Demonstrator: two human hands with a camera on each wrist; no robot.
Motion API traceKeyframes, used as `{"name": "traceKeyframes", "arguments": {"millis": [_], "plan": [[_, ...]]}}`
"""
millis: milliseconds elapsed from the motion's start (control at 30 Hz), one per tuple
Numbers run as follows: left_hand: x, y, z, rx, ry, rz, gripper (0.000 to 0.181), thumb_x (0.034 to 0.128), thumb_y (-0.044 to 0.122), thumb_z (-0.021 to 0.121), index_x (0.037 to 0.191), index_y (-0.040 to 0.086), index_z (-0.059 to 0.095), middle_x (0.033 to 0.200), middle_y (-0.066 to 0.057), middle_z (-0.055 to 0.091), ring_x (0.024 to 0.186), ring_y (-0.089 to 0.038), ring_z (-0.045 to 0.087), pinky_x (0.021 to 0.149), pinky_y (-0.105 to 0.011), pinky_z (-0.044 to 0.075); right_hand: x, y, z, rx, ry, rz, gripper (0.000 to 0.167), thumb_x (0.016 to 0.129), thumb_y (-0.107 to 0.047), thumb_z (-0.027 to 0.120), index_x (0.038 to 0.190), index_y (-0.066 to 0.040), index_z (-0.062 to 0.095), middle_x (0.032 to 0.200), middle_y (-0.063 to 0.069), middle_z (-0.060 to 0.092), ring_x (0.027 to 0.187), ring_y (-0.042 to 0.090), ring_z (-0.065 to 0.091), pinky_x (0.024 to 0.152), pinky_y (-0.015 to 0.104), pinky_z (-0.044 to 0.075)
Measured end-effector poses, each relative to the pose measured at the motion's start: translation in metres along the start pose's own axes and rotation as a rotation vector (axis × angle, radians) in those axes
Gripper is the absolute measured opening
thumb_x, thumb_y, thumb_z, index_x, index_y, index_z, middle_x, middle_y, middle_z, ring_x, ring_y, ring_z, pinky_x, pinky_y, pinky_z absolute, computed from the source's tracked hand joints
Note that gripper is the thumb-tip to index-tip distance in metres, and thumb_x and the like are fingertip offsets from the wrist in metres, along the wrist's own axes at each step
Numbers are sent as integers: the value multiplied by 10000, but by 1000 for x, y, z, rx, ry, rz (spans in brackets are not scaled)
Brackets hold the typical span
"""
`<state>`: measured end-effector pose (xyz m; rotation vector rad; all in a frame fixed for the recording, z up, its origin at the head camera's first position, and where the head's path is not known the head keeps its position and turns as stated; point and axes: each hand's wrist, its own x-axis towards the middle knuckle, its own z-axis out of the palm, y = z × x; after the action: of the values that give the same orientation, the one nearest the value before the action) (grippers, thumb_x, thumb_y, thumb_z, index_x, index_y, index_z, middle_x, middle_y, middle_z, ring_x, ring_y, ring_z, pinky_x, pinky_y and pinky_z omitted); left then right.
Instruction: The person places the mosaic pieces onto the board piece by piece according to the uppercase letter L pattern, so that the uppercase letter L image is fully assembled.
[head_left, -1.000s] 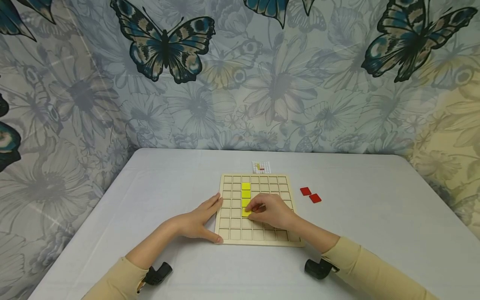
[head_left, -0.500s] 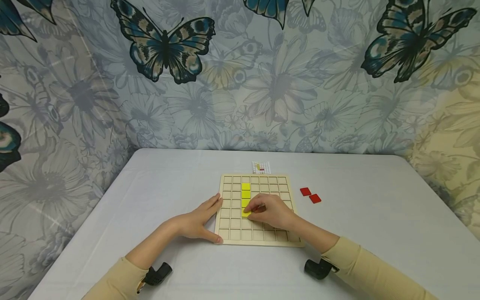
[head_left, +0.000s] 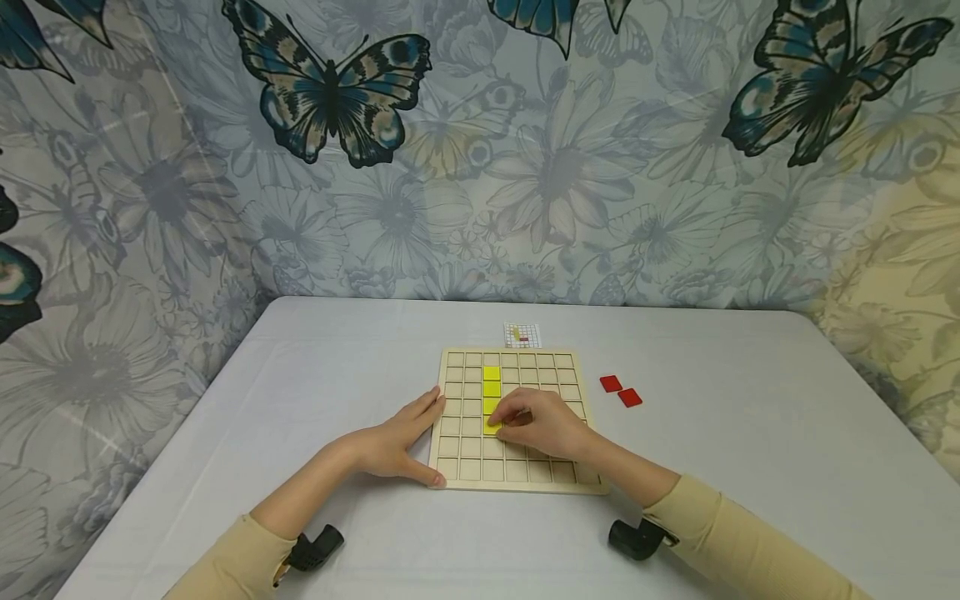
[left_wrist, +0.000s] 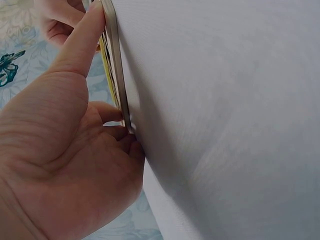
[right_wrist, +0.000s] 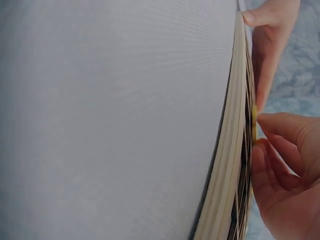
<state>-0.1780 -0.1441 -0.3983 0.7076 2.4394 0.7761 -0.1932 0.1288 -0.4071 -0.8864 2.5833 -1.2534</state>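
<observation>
A wooden grid board lies on the white table, with a column of several yellow tiles in its cells. At the lowest yellow tile, the thumb and forefinger of my right hand pinch its edges; the right wrist view shows the right hand at a thin yellow edge on the board. My left hand, fingers extended and thumb spread, rests against the board's left side. In the left wrist view, the left hand's thumb and fingertips touch the board's edge.
Two red tiles lie to the right of the board, close together. A small card printed with a coloured grid is just behind the board. The white table ends at a wall hung with butterfly-patterned cloth.
</observation>
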Motion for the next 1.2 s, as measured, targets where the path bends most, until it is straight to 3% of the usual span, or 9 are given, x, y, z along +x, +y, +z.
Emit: {"name": "traceKeyframes", "arguments": {"millis": [533,1200], "plan": [[-1,-1,0,4,-4,5,1164,768,462,808,1571,73,60,1627,-76,-90,1483,-252,-69,1170,-471,104,-12,2,-18,125,74,189,164,868,-166,742,1030,-141,733,1002,-22,682,918,156,611,842,282,522],[0,-2,2,11,-3,1,1169,763,473,808,1573,81,63,1628,-77,-87,1484,-266,-62,1167,-485,107,-38,34,-71,38,296,276,297,891,-201,729,1167,-99,696,1120,68,684,983,221,643,827,337,511]]}}
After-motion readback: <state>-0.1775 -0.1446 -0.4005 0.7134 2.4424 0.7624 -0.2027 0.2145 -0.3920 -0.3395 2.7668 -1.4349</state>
